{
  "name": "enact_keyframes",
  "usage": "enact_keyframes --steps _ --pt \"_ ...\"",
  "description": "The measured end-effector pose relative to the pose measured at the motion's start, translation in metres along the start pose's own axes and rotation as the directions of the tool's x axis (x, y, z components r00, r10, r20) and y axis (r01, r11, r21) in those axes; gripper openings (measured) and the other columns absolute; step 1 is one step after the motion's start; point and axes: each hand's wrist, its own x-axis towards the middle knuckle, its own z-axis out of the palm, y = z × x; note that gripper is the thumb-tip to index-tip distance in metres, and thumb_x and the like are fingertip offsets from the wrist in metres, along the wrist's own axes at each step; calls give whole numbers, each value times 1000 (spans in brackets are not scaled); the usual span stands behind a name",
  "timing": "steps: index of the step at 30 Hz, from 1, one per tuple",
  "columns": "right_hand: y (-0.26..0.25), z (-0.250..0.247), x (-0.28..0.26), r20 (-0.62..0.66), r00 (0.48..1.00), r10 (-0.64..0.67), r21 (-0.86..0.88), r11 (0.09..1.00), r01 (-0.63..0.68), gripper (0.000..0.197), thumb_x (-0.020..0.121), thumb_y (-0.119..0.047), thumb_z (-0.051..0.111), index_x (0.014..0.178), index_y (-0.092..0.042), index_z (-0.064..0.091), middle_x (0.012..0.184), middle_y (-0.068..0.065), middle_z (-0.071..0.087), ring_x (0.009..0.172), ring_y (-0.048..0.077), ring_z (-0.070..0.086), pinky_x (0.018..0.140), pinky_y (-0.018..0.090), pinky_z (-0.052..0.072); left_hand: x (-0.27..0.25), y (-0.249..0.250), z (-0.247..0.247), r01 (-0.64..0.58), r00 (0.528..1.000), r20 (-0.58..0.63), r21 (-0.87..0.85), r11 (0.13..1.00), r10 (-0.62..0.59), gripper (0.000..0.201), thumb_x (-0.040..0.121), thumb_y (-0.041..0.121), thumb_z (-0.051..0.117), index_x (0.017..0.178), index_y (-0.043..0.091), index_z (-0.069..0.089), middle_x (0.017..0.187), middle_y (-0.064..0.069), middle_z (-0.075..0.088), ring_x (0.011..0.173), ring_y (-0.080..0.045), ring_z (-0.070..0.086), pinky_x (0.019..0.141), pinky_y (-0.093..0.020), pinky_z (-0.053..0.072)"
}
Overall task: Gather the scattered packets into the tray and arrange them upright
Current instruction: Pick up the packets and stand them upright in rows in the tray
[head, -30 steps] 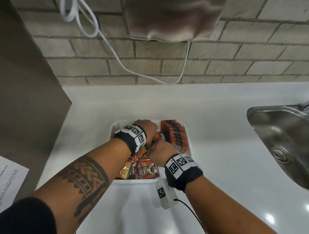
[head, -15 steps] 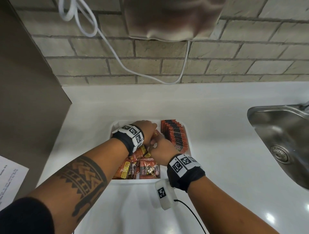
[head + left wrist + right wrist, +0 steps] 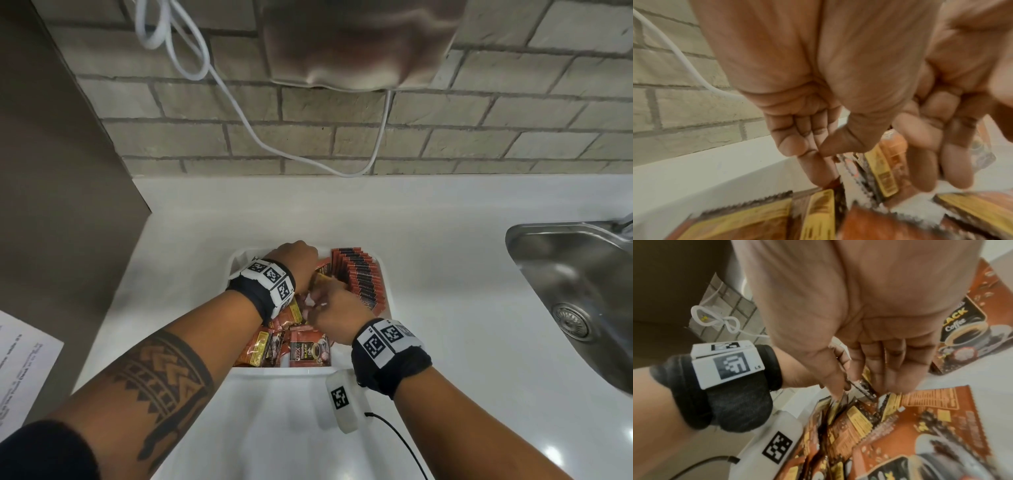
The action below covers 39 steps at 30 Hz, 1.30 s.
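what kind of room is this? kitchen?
Likely a kitchenette or pantry counter: a stainless sink set into a white countertop against a brick-tile wall, and a white tray of instant coffee packets.

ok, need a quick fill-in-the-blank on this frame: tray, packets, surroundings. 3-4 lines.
1. Both hands work inside the white ____, on the countertop.
2. The neat row of upright packets stands along the tray's ____ side.
3. The loose packets lie in a heap at the tray's ____ end.
4. Right of the tray is a steel ____.

Missing: tray; right; near; sink
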Motion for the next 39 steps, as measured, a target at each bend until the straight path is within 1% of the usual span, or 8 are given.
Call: enact_keyframes --steps 4,9,14,19,27,33,37,39 --pt "2 6 -1 -27 999 27 -72 997 -29 40 91 -25 64 128 -13 52 108 3 62 86 16 62 68 23 45 -4 -1 0 61 998 10 -25 998 -61 28 90 8 63 118 5 62 112 -13 62 100 -30 65 72 -31 48" --pt "1 9 -1 8 1000 12 -65 998 -11 45 92 -26 63 134 -14 51 122 7 62 96 19 63 75 25 46 -7 -6 1 84 996 39 -151 985 -79 34 89 23 62 119 8 56 101 -7 59 85 -24 58 67 -31 48" --pt "4 5 2 72 997 -23 -95 995 30 38 90 -26 65 126 -19 55 117 0 61 99 17 62 82 29 51 -2 -3 4 100 995 28 -307 947 -97 47 85 33 69 125 12 56 115 -7 64 101 -26 63 86 -38 56" --pt "11 -4 2 107 992 -64 -104 992 75 28 90 -25 66 117 -21 60 117 -1 65 105 17 63 96 36 53 4 5 4 79 996 -10 -347 935 -88 40 84 29 76 115 8 65 113 -9 67 102 -27 64 88 -39 55" --pt "21 -14 -3 106 986 -132 -79 987 141 17 95 -17 60 110 -20 67 104 -10 63 96 9 61 79 16 46 11 6 10 70 995 -33 -468 881 -97 29 76 22 86 102 16 73 101 -1 71 91 -19 64 81 -28 53" --pt "24 -22 -6 78 986 -149 -73 985 155 17 96 -16 57 107 -22 68 107 -10 64 97 7 60 69 7 39 5 -6 3 52 988 -98 -517 854 -119 28 76 20 86 101 17 73 91 5 64 86 -15 60 74 -23 46" --pt "27 -27 -5 90 985 -146 -112 981 155 11 96 -24 59 100 -30 67 111 -10 66 102 9 60 73 13 41 -3 -18 -4 59 976 -131 -602 796 -172 19 77 20 81 94 19 71 83 8 63 79 -12 60 60 -20 42" --pt "30 -31 -6 108 984 -144 -134 978 158 8 95 -27 60 97 -31 67 109 -11 66 100 7 59 75 16 41 -9 -22 -8 48 968 -157 -644 764 -194 15 78 22 78 90 18 69 82 7 64 77 -12 60 63 -23 44"
